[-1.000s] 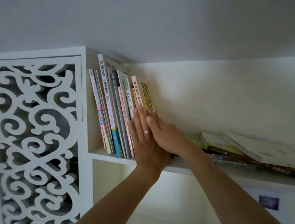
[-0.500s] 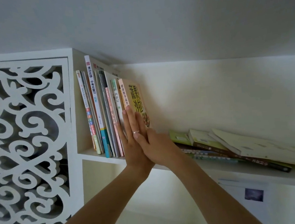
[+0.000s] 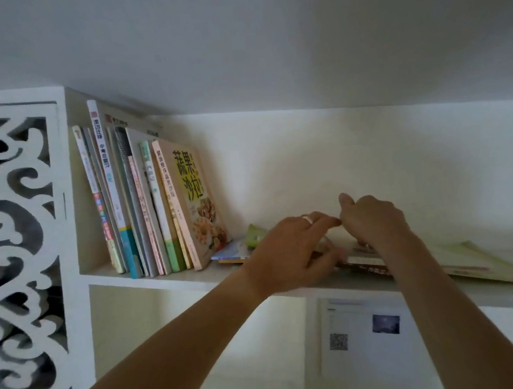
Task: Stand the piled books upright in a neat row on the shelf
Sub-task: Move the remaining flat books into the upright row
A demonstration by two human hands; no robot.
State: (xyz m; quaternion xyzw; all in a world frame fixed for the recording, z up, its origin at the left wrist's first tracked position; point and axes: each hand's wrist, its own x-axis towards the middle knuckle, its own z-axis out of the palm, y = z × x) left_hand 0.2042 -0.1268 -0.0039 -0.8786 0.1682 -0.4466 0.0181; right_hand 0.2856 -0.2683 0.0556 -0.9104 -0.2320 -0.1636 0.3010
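1. Lying flat on the shelf [image 3: 194,282], the piled books [image 3: 460,265] stretch from about its middle to the right, covers up, long edges running roughly along the shelf and slanting rightward toward the viewer.
2. Poking out at the pile's left end are a green book [image 3: 256,234] and a blue-and-orange one [image 3: 232,254], both flat, corners pointing toward the standing row.
3. Standing at the shelf's left end, the upright books [image 3: 135,205] form a row with spines facing out and long axes vertical, all tilted with tops to the left, against the shelf's side wall.
4. Closing that row on the right is a salad cookbook [image 3: 195,196], its yellow-lettered cover facing right; its foot sits just beside the blue-and-orange book.
5. Reaching over the pile, the left hand [image 3: 291,253] has a ring on one finger; fingers stretch over the top and the thumb curls at the near edge, gripping the left part of the pile.
6. Meeting it fingertip to fingertip, the right hand [image 3: 372,218] is curled downward onto the pile's top; whether it pinches a book is hidden by the hand itself.
7. Flanking the shelf on the left is a white scrollwork panel [image 3: 14,246]; below the shelf hangs a paper notice [image 3: 363,334].
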